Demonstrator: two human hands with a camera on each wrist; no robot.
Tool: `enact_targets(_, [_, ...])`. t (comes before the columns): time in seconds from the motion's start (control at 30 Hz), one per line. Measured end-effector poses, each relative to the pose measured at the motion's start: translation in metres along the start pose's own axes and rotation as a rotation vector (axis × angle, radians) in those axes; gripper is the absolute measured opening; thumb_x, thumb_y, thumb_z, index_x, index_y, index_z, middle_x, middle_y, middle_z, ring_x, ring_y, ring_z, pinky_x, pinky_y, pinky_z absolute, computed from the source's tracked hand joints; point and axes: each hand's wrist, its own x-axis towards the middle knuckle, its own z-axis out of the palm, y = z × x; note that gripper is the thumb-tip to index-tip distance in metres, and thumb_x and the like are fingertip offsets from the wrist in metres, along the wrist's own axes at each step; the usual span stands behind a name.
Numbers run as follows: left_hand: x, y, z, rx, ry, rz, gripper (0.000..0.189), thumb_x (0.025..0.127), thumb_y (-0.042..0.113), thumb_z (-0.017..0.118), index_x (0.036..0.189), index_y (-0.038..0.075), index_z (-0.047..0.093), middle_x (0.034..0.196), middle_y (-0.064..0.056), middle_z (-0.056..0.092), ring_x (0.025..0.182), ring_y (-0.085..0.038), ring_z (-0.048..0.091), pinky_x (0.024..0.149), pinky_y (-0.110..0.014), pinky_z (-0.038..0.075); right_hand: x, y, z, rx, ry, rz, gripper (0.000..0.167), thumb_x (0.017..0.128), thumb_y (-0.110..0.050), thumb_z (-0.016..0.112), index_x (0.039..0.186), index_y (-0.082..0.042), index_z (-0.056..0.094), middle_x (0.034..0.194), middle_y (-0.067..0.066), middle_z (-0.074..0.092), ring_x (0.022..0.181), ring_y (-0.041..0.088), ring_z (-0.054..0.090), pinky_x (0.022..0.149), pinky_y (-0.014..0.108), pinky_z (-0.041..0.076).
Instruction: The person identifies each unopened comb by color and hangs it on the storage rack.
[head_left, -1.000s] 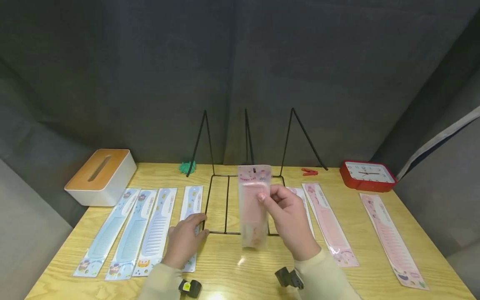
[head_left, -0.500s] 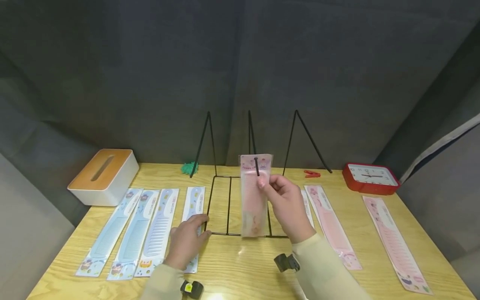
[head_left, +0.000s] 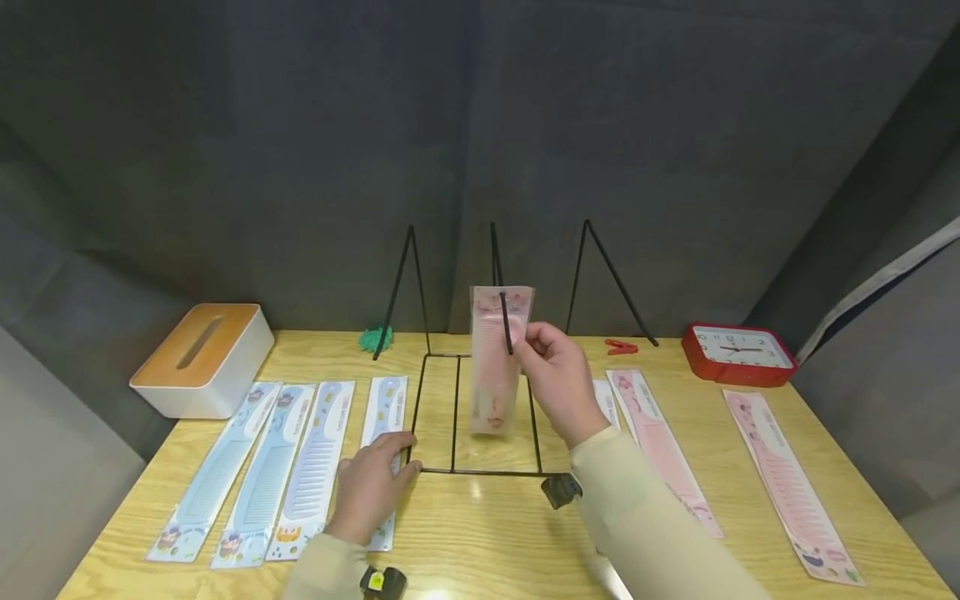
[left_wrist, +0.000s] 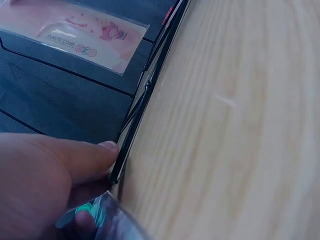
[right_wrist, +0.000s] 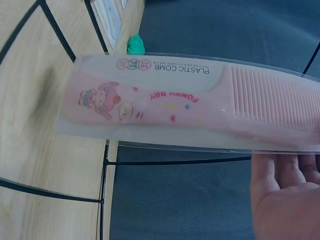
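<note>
My right hand (head_left: 558,379) pinches the right edge of a pink comb (head_left: 491,358) in a clear, card-backed packet. The packet hangs upright, with the middle prong of a black wire rack (head_left: 487,473) through the hole at its top. The prong's end sticks out in front of the packet. Printed lettering on the pink comb (right_wrist: 200,105) reads "PLASTIC COMB" in the right wrist view. My left hand (head_left: 371,487) holds the rack's front left corner between thumb and finger, over a blue packaged comb (head_left: 387,408).
Several blue packaged combs (head_left: 266,471) lie at the left, and pink packaged combs (head_left: 791,483) lie at the right. A tissue box (head_left: 206,358) stands at the back left. Further back are a green tangled clump (head_left: 372,339), a red clip (head_left: 620,347) and a red clock (head_left: 738,354).
My right hand has moved the pink comb back and up, threading the packet's hole onto the middle prong and sliding it along. My left hand stays at the rack's corner.
</note>
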Motion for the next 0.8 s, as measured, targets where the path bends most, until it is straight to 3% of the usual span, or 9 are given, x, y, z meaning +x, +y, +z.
enact_targets(0.2, [0.0010, 0.0001, 0.0013, 0.023, 0.000, 0.000, 0.038, 0.088, 0.030, 0.078, 0.124, 0.020, 0.069, 0.133, 0.003, 0.065, 0.113, -0.026, 0.066, 0.078, -0.043, 0.040, 0.0101, 0.0006, 0.0021, 0.038, -0.001, -0.012, 0.016, 0.101, -0.016, 0.062, 0.101, -0.001, 0.067, 0.081, 0.010, 0.061, 0.077, 0.018, 0.056, 0.070, 0.028, 0.054])
enact_targets(0.5, [0.0053, 0.0030, -0.0008, 0.048, -0.011, 0.020, 0.039, 0.089, 0.028, 0.076, 0.127, 0.019, 0.068, 0.135, 0.003, 0.064, 0.110, -0.026, 0.067, 0.076, -0.044, 0.040, 0.0053, 0.0026, 0.0033, 0.093, -0.026, 0.009, 0.014, 0.102, -0.013, 0.060, 0.099, 0.000, 0.063, 0.082, 0.010, 0.062, 0.084, 0.019, 0.060, 0.078, 0.037, 0.057])
enact_targets(0.8, [0.0025, 0.0046, -0.0006, 0.035, -0.023, 0.006, 0.037, 0.085, 0.033, 0.079, 0.120, 0.022, 0.071, 0.129, 0.005, 0.067, 0.109, -0.022, 0.068, 0.078, -0.045, 0.039, 0.0110, 0.0015, 0.0011, 0.090, -0.003, -0.018, 0.014, 0.102, -0.011, 0.059, 0.099, 0.002, 0.064, 0.083, 0.011, 0.064, 0.081, 0.018, 0.061, 0.074, 0.034, 0.058])
